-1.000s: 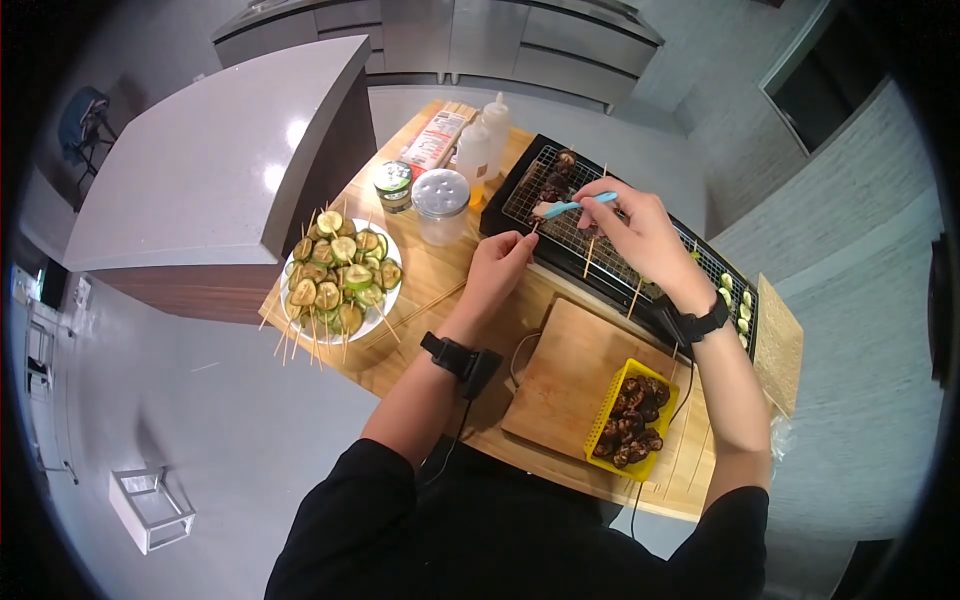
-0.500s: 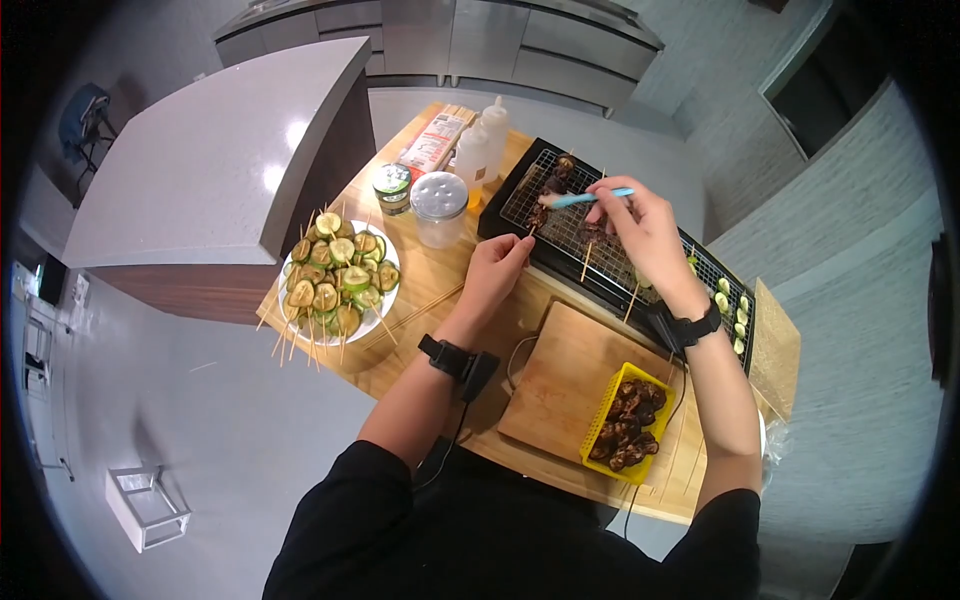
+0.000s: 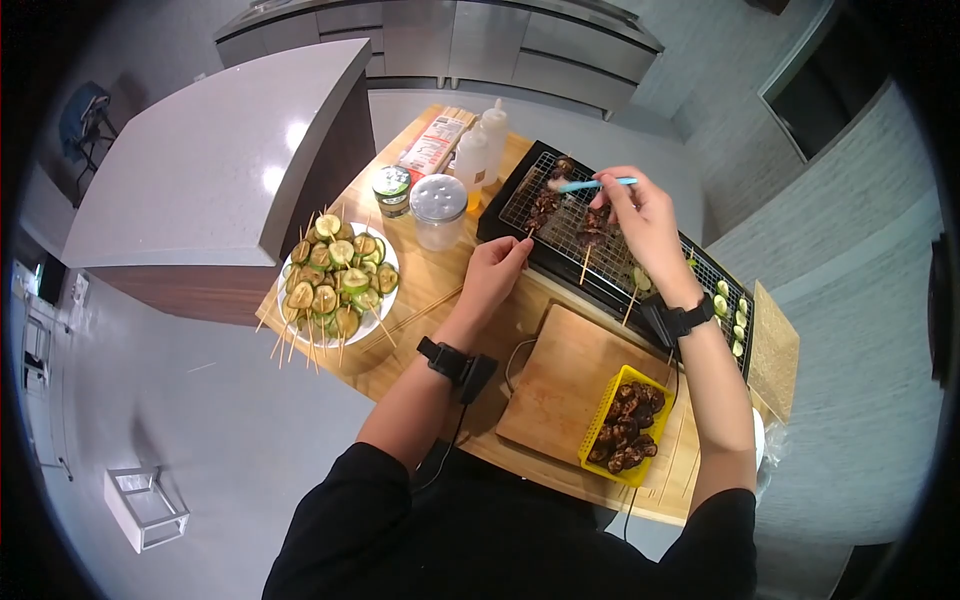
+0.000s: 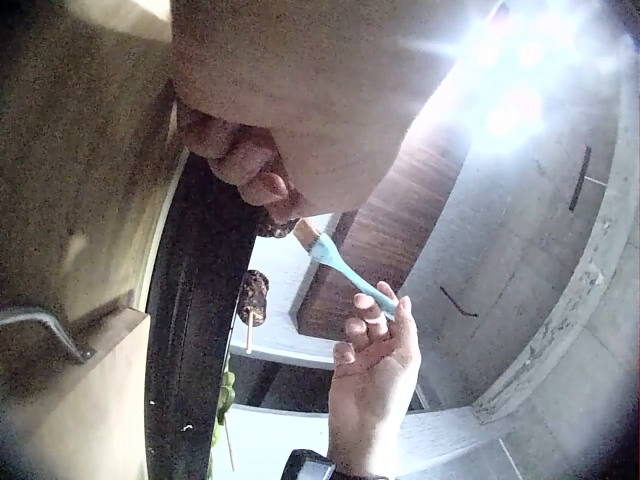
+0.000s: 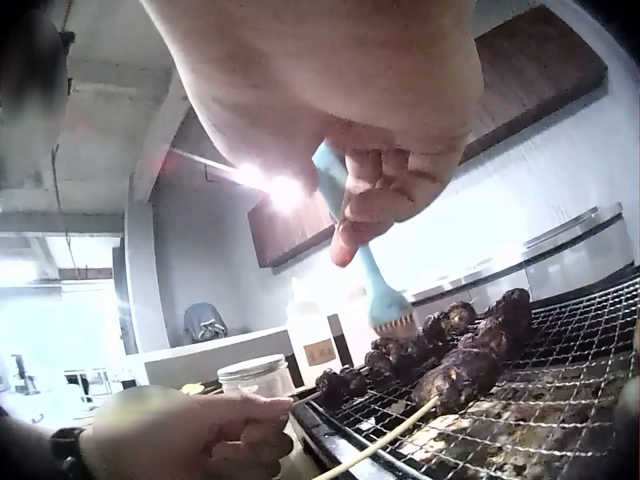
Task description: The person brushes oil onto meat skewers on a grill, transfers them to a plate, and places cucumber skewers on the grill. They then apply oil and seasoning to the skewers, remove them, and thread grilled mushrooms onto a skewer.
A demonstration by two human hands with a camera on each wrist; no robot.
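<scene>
Right hand (image 3: 645, 222) pinching blue basting brush (image 3: 580, 185) crosswise over wire grill (image 3: 514, 208), bristles (image 3: 556, 185) to person's left, left hand (image 3: 495, 270) pinching near end of loaded skewer (image 3: 543, 210) pointing away from person

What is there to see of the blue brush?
The brush has a smooth, light blue handle that looks like plastic, widening into a flat head with short, brownish bristles. The right hand pinches it by the handle. It is tilted, bristles downward, over the grill. The bristles are at the dark chunks of a skewer, apparently touching them; whether sauce coats them is too blurred to tell.
</scene>
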